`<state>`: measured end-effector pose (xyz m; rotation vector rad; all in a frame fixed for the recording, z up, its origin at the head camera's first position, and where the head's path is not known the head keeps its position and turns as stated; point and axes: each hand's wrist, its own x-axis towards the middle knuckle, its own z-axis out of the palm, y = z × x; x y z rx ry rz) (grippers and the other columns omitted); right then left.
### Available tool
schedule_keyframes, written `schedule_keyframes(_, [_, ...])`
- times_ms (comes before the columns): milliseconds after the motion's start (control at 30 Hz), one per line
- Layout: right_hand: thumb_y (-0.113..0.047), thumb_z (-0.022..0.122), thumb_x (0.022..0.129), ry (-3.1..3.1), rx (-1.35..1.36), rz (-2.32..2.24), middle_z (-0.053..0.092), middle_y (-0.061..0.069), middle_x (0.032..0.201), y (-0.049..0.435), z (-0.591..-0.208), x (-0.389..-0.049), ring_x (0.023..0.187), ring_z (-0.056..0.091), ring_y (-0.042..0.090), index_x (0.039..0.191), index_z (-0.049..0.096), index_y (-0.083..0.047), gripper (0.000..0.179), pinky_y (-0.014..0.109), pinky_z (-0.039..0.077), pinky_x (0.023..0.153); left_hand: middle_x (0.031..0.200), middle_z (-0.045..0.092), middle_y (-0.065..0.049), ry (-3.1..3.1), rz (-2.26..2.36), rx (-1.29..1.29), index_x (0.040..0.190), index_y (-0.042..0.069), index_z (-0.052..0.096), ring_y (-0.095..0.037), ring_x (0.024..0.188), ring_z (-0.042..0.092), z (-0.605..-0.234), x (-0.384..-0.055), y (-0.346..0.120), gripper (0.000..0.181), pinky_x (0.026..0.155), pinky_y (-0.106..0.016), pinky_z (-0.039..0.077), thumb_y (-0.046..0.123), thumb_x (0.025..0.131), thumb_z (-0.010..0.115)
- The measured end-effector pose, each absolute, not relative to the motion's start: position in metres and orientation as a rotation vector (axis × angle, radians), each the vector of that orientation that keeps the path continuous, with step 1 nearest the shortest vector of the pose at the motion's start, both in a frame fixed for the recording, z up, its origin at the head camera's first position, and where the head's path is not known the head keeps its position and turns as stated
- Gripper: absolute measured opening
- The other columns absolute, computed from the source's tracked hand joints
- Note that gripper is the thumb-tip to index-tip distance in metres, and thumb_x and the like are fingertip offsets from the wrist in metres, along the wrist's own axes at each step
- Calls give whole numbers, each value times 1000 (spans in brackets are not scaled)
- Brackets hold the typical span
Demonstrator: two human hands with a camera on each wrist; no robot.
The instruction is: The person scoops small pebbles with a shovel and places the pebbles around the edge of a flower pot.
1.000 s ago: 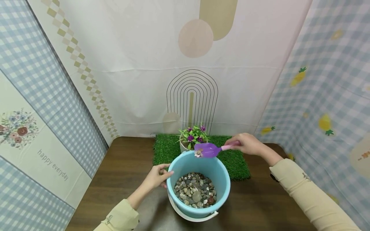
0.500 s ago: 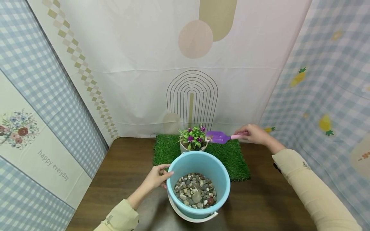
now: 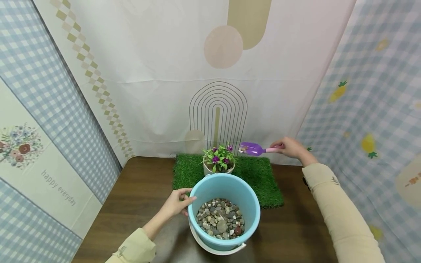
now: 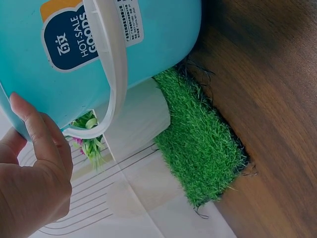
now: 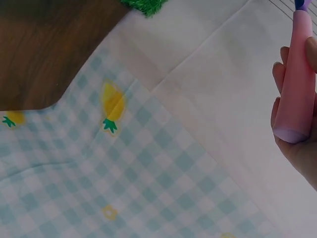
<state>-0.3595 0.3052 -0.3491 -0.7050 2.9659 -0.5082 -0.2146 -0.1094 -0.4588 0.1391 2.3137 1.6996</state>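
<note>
A light blue bucket (image 3: 236, 189) with pebbles (image 3: 217, 219) in its bottom stands on the table. My left hand (image 3: 174, 202) holds its rim at the left, thumb over the edge. In the left wrist view, fingers (image 4: 37, 126) of that hand lie on the bucket's labelled outer wall. My right hand (image 3: 291, 148) grips the pink handle of a purple toy shovel (image 3: 254, 149), whose blade carries a few small pebbles (image 3: 242, 149) just right of a potted plant (image 3: 219, 159) with purple flowers. The right wrist view shows fingers wrapped round the pink handle (image 5: 297, 79).
Behind the bucket, the white pot stands on an artificial grass mat (image 3: 260, 182). A white bucket handle (image 3: 220, 251) hangs down at the front. Printed cloth (image 3: 158, 109) rises behind the wooden table (image 3: 148, 175), and checked cloth (image 3: 371, 120) hangs at the right.
The right hand has carried the shovel from over the bucket's far rim backward and rightward, past the plant's right side. The left hand has stayed on the rim.
</note>
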Motion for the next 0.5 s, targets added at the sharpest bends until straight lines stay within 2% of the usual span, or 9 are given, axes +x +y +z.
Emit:
schedule_keyframes(300, [-12,64,89,3016,-573,-412,68,23,102,300,-365,-374,80,65,29,106,70,-1,22,38,55,64,88,64,-27,2290,1716,182,133,-11,44,-9,53,62,-457,-214,-107,50,51,-32,61,12,92,61])
schedule_keyframes(433, [-13,64,89,3031,-521,-346,68,22,106,286,-374,-378,91,64,36,108,70,-1,23,45,56,74,86,64,-25,2286,1720,204,133,-11,45,-10,54,63,-457,-213,-110,55,52,-32,61,20,91,63])
schedule_keyframes(500, [-14,64,89,3037,-517,-321,68,21,107,276,-380,-380,96,63,37,108,70,-2,23,49,55,82,82,64,-19,2285,1729,243,132,-11,46,-11,54,64,-461,-214,-113,61,52,-32,61,28,89,65])
